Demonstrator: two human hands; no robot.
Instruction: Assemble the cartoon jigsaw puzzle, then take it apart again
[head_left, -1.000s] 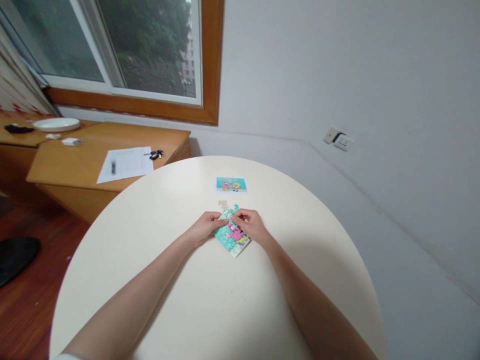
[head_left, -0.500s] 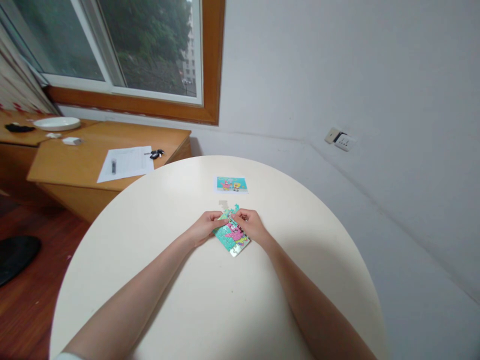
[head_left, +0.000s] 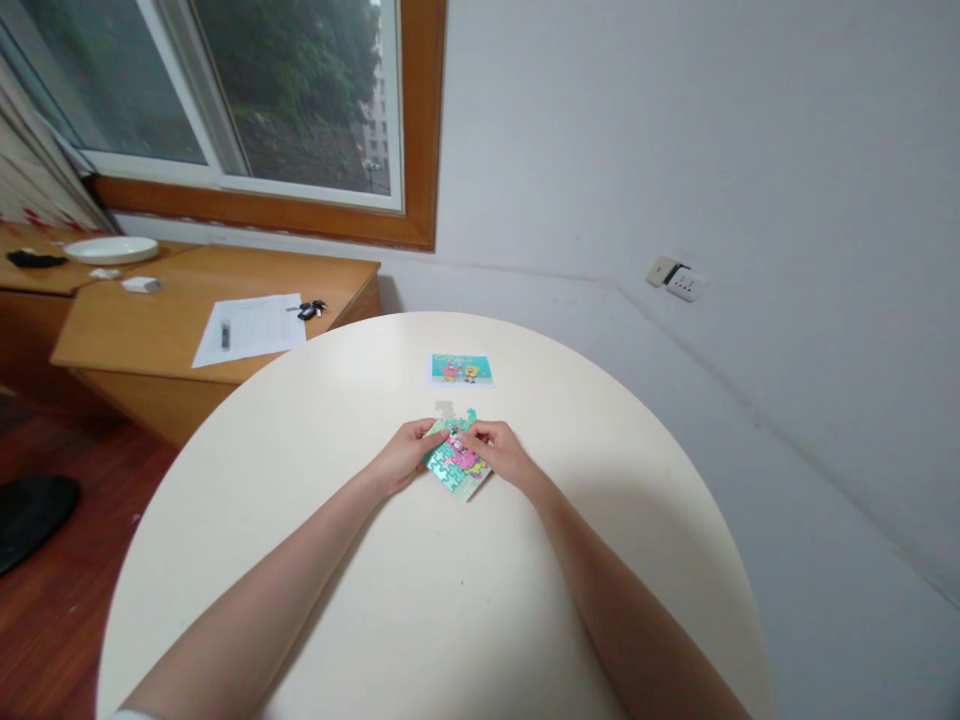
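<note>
A partly joined jigsaw puzzle [head_left: 454,474], teal with a pink cartoon figure, is held tilted just over the round table. My left hand [head_left: 406,455] grips its left edge, thumb on top and fingers underneath. At its upper right, my right hand [head_left: 499,449] is closed with thumb and fingertips pressed on the puzzle; whether a separate piece sits between them is too small to tell. Loose puzzle pieces [head_left: 445,408] lie just beyond the puzzle, some of them grey side up. Farther back rests a picture card [head_left: 461,370] with pink and yellow cartoon figures.
The round white table [head_left: 360,620] carries all of this. A wooden desk [head_left: 172,295] at the left holds a paper sheet [head_left: 251,325], keys [head_left: 311,310], a white box [head_left: 142,285] and a white dish [head_left: 112,249]. A wall socket [head_left: 684,284] is at the right.
The puzzle's near corner has risen and drawn back slightly, and its glare has faded. My right hand has shifted a little to the left over the puzzle.
</note>
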